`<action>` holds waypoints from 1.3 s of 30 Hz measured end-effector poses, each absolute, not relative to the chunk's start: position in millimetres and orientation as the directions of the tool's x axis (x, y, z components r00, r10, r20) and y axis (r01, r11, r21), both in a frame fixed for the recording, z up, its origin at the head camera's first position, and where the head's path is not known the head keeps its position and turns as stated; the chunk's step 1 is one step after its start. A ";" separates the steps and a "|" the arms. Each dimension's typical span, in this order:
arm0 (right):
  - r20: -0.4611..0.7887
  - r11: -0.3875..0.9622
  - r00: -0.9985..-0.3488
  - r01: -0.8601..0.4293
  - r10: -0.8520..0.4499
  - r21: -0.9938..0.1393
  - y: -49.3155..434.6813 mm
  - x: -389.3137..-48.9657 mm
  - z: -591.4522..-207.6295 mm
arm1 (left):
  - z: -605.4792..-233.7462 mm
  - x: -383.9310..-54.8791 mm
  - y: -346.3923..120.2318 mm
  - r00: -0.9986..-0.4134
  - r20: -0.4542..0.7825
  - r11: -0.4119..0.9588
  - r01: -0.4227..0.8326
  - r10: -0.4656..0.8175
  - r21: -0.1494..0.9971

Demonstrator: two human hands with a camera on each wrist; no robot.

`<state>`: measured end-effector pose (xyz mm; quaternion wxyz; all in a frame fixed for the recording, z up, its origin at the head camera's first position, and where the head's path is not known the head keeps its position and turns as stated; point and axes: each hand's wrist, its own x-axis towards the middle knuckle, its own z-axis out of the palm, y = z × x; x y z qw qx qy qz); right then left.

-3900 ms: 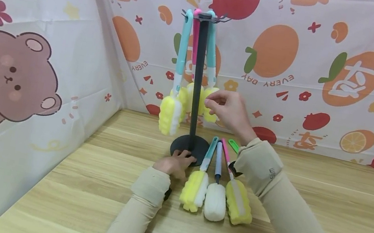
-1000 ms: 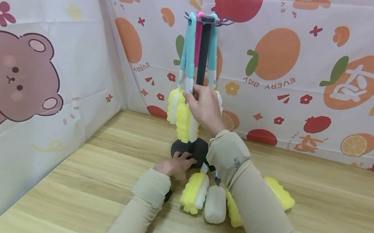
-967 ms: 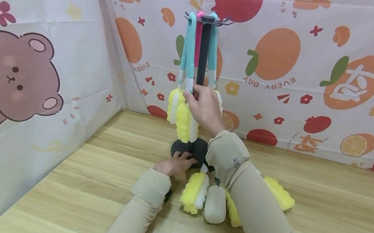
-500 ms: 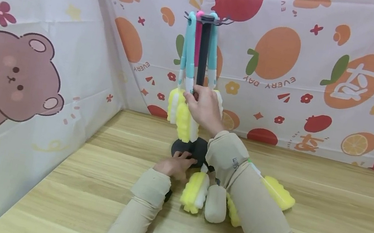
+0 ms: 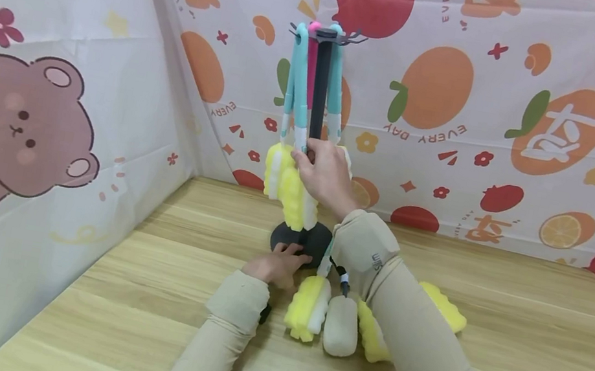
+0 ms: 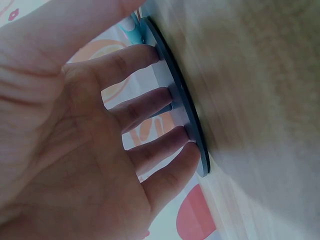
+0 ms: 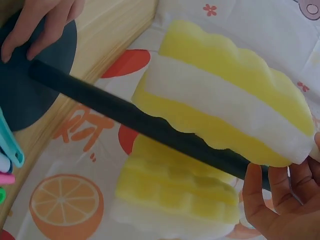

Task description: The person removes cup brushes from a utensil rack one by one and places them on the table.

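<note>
A black stand's pole [image 5: 321, 84] rises from a round base [image 5: 282, 233], with teal- and pink-handled sponge bottle brushes hanging from the hooks at its top. My right hand [image 5: 329, 174] pinches one hanging bottle brush [image 5: 296, 202], teal-handled, at its white neck just above the yellow-and-white sponge. In the right wrist view its sponge [image 7: 225, 85] is beside the pole, with another sponge [image 7: 175, 195] across from it. My left hand [image 5: 278, 264] rests its spread fingertips on the base; the left wrist view shows nearly straight fingers against the base's edge [image 6: 187, 100].
In front of the base lie a yellow-and-white sponge brush [image 5: 306, 308], a white sponge brush [image 5: 341, 327] and a yellow one [image 5: 373, 336]. Another yellow sponge [image 5: 443, 305] shows past my right sleeve [image 5: 414, 336]. Printed cloths hang behind and left of the wooden table [image 5: 135, 309].
Since the earliest frame my right hand has moved left and down from right of the pole onto the front brush. Two teal handles now show left of the pole instead of one. Left hand stays put.
</note>
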<state>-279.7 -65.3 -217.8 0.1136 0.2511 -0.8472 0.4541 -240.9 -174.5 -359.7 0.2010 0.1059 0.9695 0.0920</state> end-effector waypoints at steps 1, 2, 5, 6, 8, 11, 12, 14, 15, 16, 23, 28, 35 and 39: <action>0.426 0.464 -0.845 -0.534 -0.323 -0.707 -64.1 -279.7 -217.9 | -360.0 -241.0 -174.4 -0.897 -0.370 0.961 0.168 0.242 0.220; 0.430 0.463 -0.843 -0.537 -0.323 -0.705 -63.0 -279.4 -217.8 | -360.2 -240.8 -174.1 -0.896 -0.373 0.961 0.167 0.242 0.222; 0.435 0.459 -0.842 -0.539 -0.318 -0.707 -59.5 -278.3 -217.4 | -361.0 -240.3 -173.4 -0.893 -0.379 0.959 0.163 0.243 0.231; 0.435 0.457 -0.843 -0.537 -0.316 -0.709 -58.5 -277.8 -217.1 | -361.3 -240.2 -173.2 -0.892 -0.380 0.958 0.161 0.243 0.236; 0.430 0.450 -0.846 -0.533 -0.317 -0.716 -56.7 -276.7 -216.6 | -361.7 -240.1 -172.9 -0.893 -0.381 0.958 0.157 0.242 0.241; 0.431 0.440 -0.842 -0.538 -0.325 -0.719 -54.8 -275.7 -214.9 | -361.4 -239.9 -172.8 -0.894 -0.377 0.958 0.158 0.243 0.241; 0.435 0.434 -0.838 -0.543 -0.329 -0.719 -54.5 -275.3 -213.9 | -361.2 -239.8 -172.8 -0.895 -0.374 0.958 0.161 0.243 0.238; 0.444 0.428 -0.831 -0.554 -0.334 -0.715 -54.3 -275.2 -211.3 | -360.2 -239.8 -173.1 -0.897 -0.368 0.959 0.165 0.243 0.232; 0.449 0.428 -0.827 -0.560 -0.337 -0.710 -54.3 -275.1 -209.8 | -359.9 -239.8 -173.4 -0.899 -0.365 0.959 0.165 0.242 0.229; 0.454 0.432 -0.823 -0.566 -0.341 -0.702 -54.3 -275.2 -208.4 | -359.6 -239.9 -173.7 -0.901 -0.362 0.960 0.164 0.240 0.229; 0.449 0.470 -0.818 -0.574 -0.359 -0.670 -54.3 -276.1 -202.4 | -358.7 -240.1 -176.0 -0.908 -0.355 0.958 0.138 0.224 0.253; 0.442 0.482 -0.816 -0.577 -0.373 -0.659 -53.9 -275.1 -201.0 | -360.0 -241.5 -181.4 -0.910 -0.335 0.951 0.157 0.244 0.265; 0.458 0.450 -0.790 -0.611 -0.408 -0.651 -53.5 -271.1 -196.9 | -361.1 -243.1 -186.0 -0.895 -0.361 0.948 0.166 0.261 0.273; 0.482 0.431 -0.771 -0.634 -0.417 -0.642 -47.6 -268.1 -195.1 | -361.0 -243.6 -185.2 -0.891 -0.374 0.950 0.165 0.258 0.265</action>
